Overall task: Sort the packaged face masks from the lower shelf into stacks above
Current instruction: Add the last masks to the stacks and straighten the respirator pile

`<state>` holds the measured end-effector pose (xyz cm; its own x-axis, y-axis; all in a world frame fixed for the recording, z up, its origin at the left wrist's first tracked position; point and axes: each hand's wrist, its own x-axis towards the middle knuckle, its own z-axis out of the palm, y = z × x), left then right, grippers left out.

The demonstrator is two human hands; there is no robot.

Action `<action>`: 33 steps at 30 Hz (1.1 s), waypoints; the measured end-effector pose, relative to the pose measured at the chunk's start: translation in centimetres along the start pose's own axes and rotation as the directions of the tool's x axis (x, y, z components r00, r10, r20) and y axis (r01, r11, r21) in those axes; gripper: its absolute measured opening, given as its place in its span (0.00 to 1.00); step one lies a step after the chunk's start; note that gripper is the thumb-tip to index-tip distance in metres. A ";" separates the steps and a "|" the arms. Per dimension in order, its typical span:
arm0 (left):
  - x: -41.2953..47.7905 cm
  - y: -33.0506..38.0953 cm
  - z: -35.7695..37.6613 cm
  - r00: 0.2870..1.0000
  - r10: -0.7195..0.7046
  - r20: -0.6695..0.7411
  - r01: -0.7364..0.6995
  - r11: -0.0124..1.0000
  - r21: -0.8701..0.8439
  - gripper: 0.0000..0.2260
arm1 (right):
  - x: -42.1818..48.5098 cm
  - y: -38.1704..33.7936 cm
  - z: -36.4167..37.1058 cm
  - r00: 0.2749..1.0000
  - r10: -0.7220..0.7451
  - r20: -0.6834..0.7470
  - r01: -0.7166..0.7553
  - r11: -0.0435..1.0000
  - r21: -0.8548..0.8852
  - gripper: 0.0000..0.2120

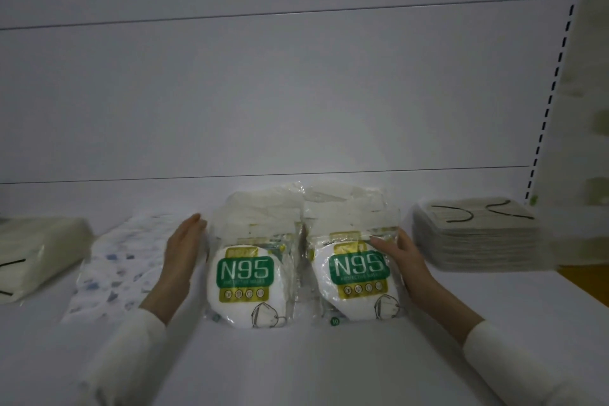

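Observation:
Two stacks of clear-bagged N95 masks with green labels sit side by side on the white shelf. My left hand lies flat, fingers straight, against the left side of the left N95 stack. My right hand is at the right edge of the right N95 stack, thumb resting on top of the uppermost pack and fingers along its side. Plain white mask packs lie behind both stacks.
A flat pack of blue-patterned masks lies left of my left hand. A bagged white mask pack sits at the far left. A tall stack of grey masks with black ear loops stands at the right, beside the slotted shelf upright.

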<state>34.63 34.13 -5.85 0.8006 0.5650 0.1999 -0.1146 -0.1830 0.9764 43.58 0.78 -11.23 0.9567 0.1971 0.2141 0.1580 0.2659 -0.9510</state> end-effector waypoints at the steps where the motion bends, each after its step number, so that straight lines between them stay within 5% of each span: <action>1: 0.7 -1.8 -0.1 0.990 -0.101 0.096 0.113 0.985 -0.128 0.28 | -0.1 0.3 0.1 0.999 0.037 -0.006 -0.037 0.999 0.033 0.28; 6: -0.6 -3.2 1.7 0.855 -0.350 0.384 0.473 0.829 -0.299 0.22 | -0.1 1.0 1.2 0.993 0.120 -0.021 -0.118 0.990 0.081 0.25; 15: -0.3 -3.4 2.7 0.850 -0.308 0.428 0.456 0.837 -0.303 0.21 | -0.4 1.1 2.4 0.989 0.120 -0.089 -0.115 0.992 0.060 0.28; 18: -0.3 -2.4 2.2 0.925 -0.168 0.342 0.264 0.930 -0.256 0.18 | -0.4 0.3 2.1 0.991 0.028 -0.132 -0.034 0.998 -0.047 0.32; 22: 0.1 -0.7 1.4 0.968 0.131 0.212 -0.157 0.981 0.111 0.20 | -0.8 -2.1 1.5 0.960 -0.165 -0.225 0.090 0.947 -0.307 0.36; 27: 1.2 1.3 1.3 0.872 0.422 0.250 -0.490 0.752 0.441 0.23 | -3.3 -5.5 1.7 0.909 -0.390 -0.146 0.234 0.767 -0.597 0.26; 33: -2.4 5.0 5.7 0.713 0.558 0.425 -0.699 0.608 0.377 0.12 | -5.1 -9.2 0.1 0.855 -0.511 0.087 0.335 0.417 -0.845 0.22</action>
<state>35.49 27.23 -1.97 0.7569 -0.0407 0.6523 -0.4079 -0.8093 0.4228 37.25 -2.55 -3.49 0.7162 0.1145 0.6884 0.5926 -0.6208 -0.5133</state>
